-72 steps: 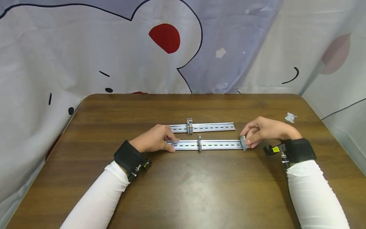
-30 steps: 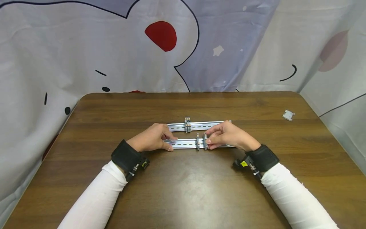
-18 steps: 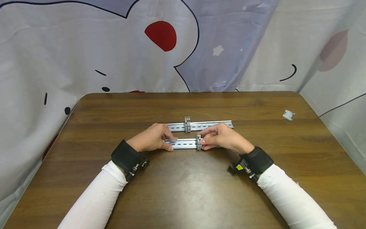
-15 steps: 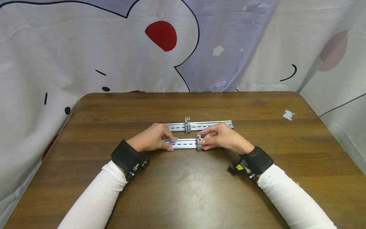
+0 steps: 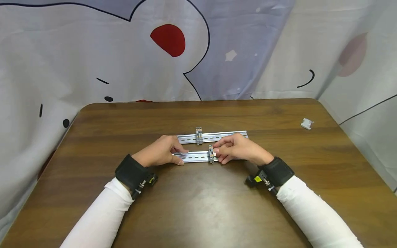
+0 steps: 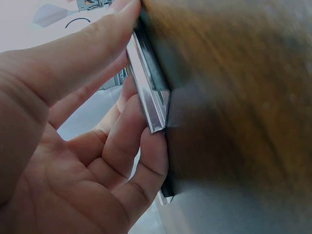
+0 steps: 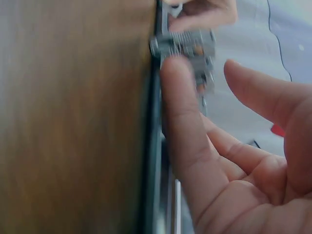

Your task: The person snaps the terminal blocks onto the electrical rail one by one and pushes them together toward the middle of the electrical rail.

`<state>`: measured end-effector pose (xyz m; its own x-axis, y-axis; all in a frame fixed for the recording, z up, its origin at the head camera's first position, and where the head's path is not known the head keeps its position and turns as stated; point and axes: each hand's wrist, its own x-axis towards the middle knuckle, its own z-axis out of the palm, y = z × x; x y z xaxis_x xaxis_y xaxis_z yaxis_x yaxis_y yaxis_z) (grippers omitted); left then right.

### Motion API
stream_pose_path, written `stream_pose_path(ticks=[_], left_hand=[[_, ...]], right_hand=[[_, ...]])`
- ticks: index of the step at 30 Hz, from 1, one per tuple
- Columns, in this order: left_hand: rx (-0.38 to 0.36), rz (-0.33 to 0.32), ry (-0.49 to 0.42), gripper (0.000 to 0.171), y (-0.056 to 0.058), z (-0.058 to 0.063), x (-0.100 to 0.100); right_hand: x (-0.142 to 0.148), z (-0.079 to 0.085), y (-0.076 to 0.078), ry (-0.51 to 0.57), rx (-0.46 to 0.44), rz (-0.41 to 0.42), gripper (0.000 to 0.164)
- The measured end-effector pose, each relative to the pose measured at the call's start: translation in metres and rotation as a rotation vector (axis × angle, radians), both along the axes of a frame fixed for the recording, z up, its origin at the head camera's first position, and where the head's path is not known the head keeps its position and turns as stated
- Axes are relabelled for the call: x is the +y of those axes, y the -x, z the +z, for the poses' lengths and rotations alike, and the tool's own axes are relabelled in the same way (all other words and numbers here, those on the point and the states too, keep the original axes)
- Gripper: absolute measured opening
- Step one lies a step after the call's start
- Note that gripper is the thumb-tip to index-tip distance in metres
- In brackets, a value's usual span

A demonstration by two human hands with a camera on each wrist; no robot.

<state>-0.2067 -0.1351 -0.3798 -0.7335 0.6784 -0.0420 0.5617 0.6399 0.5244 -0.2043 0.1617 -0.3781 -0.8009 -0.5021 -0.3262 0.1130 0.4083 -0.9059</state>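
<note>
My left hand grips the left end of the nearer slotted DIN rail. The left wrist view shows the fingers against the edge of the rail, with the thumb on the other side. Partway along this rail stand thin grey terminal blocks, side by side. Just right of them is my right hand, its fingers loosely spread. In the right wrist view one fingertip lies at the blurred blocks, whether touching I cannot tell; another digit stands apart. The right hand covers part of the rail.
A second DIN rail lies behind, parallel, carrying a few terminal blocks. One loose light grey piece lies flat at the far right of the wooden table. A patterned curtain hangs behind.
The right hand slid a terminal block leftward from the rail's right end until it met the other block. Its fingers have since loosened from it. The left hand stays on the rail.
</note>
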Motion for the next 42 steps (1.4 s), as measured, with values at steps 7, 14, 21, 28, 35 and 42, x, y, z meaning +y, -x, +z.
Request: stream_pose_path(ticks=[7, 14, 21, 28, 35, 42], left_hand=[[0.018, -0.015, -0.012, 0.037, -0.001, -0.001, -0.001], [0.023, -0.013, -0.021, 0.037, 0.0, -0.002, -0.002], [-0.008, 0.007, -0.01, 0.037, 0.0, 0.0, -0.001], [0.006, 0.0, -0.012, 0.037, 0.0, 0.0, 0.0], [0.012, -0.005, -0.017, 0.037, 0.0, -0.002, -0.001], [0.013, -0.004, -0.016, 0.038, 0.001, -0.002, -0.002]], right_hand=[[0.039, 0.011, 0.013, -0.377, 0.195, -0.069, 0.025], [0.081, 0.025, 0.025, -0.8, 0.353, -0.154, 0.038], [0.131, 0.028, 0.033, -1.017, 0.351, -0.209, 0.051], [0.169, 0.023, 0.035, -1.103, 0.249, -0.202, 0.086], [0.175, 0.027, 0.031, -1.074, 0.301, -0.328, 0.074], [0.183, 0.029, 0.028, -1.053, 0.333, -0.341, 0.056]])
